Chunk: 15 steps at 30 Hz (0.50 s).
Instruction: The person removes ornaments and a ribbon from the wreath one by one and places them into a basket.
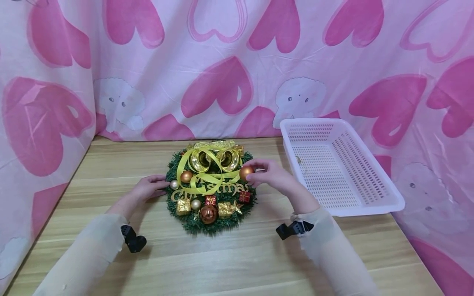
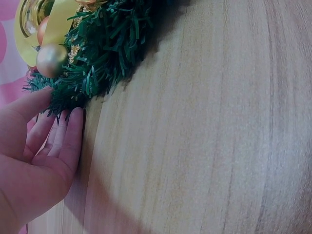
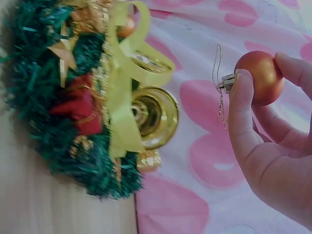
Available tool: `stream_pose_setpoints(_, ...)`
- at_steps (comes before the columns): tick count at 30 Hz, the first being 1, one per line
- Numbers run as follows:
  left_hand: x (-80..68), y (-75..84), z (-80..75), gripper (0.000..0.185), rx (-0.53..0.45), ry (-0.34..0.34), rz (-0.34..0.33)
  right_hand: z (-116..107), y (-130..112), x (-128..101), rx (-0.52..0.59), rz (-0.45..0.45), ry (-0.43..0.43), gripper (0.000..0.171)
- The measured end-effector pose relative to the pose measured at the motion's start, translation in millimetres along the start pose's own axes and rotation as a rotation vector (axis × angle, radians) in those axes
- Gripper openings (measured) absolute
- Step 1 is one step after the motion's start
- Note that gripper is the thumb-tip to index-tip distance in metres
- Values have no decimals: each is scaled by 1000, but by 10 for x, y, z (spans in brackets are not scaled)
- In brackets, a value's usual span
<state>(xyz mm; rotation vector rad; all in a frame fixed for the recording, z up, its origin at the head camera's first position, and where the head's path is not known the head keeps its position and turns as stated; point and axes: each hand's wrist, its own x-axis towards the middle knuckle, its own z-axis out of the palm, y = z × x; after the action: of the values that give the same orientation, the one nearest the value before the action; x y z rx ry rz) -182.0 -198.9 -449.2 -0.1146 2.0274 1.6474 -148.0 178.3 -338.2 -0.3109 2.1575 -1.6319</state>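
Observation:
A green Christmas wreath (image 1: pixel 212 228) lies on the wooden table, dressed with two gold bells (image 1: pixel 200 160), a yellow ribbon (image 1: pixel 181 168), small gift boxes, baubles and gold lettering. My left hand (image 1: pixel 149 188) is at its left edge; in the left wrist view the thumb lies over the greenery and the fingers (image 2: pixel 73 139) reach under it, beside a pale gold bauble (image 2: pixel 51 60). Above the wreath's right side, my right hand (image 1: pixel 272 176) pinches an orange bauble (image 3: pixel 261 78) between thumb and fingers. A silver cap and a thin gold hanging loop (image 3: pixel 218 63) stick out from that bauble.
A white perforated plastic basket (image 1: pixel 370 201) stands at the right of the table, with a small gold bit (image 1: pixel 298 159) inside. Pink heart-patterned cloth (image 1: pixel 218 86) hangs behind and along both sides.

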Motion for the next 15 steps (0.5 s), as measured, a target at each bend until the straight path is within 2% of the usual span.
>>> stream_pose_setpoints(7, 10, -6, -9, 64, 16, 1, 4, -185, -68, -84, -44, -43, 46, 43)
stream_pose_setpoints(15, 6, -8, -13, 67, 13, -8, -11, -342, -125, -180, -58, 14, 101, 44)
